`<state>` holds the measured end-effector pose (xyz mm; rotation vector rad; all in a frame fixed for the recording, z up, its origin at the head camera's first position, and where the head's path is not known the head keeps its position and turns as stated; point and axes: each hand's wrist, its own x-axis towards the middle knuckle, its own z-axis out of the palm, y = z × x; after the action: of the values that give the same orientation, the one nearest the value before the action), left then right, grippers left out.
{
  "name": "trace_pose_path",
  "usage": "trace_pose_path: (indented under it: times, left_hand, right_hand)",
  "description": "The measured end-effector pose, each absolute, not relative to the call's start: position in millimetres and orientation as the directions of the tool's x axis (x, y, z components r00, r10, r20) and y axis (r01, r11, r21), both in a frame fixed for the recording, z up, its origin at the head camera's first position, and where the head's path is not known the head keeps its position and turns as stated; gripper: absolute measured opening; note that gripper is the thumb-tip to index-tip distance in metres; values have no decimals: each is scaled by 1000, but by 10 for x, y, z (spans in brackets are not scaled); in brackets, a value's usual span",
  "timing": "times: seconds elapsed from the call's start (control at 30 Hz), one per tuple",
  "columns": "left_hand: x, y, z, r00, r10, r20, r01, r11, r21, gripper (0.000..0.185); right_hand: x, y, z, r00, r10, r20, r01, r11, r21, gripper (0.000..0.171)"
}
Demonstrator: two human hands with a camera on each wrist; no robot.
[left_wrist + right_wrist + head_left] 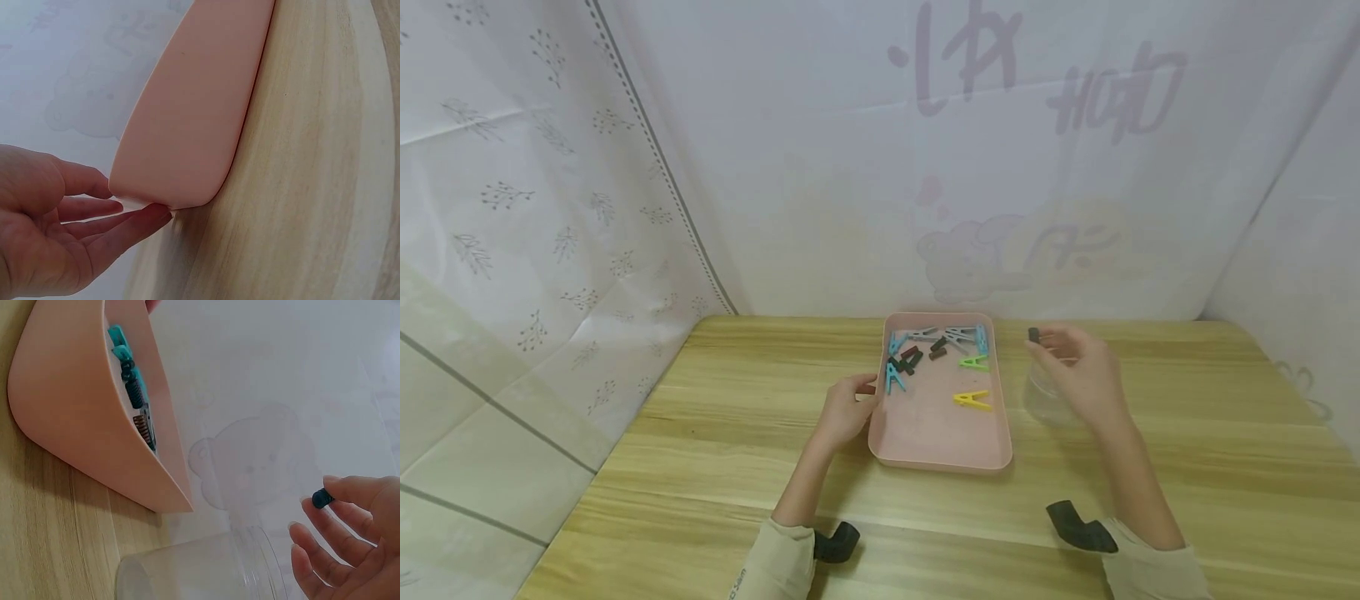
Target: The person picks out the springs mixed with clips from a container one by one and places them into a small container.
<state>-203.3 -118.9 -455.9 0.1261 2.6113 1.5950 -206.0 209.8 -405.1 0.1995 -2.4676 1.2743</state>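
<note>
A pink tray (925, 433) sits on the wooden table and holds several clothes pegs: yellow (972, 401), green (973, 362), blue (894, 377) and dark ones. My left hand (848, 408) touches the tray's left rim, fingers lightly against the pink tray wall (187, 125). My right hand (1078, 371) hovers right of the tray and pinches a small dark peg (1034, 335) at its fingertips, seen as a dark piece (321, 499) in the right wrist view. Under that hand stands a clear plastic cup (1047, 398), its open rim (187, 569) below the fingers.
The wooden table (715, 433) stretches wide on both sides of the tray. White printed sheets (850, 167) hang behind and to the left. Dark wrist mounts (1078, 527) sit near the front edge by both sleeves.
</note>
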Motion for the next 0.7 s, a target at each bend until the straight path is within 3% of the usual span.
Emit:
trace_pose_path:
  times: [0.7]
  left_hand:
    - [-2021, -1180, -4550, -994, 107, -14, 37, 462, 886, 41]
  right_hand:
    - [-2023, 2382, -4025, -942, 7, 336, -263, 607, -750, 35]
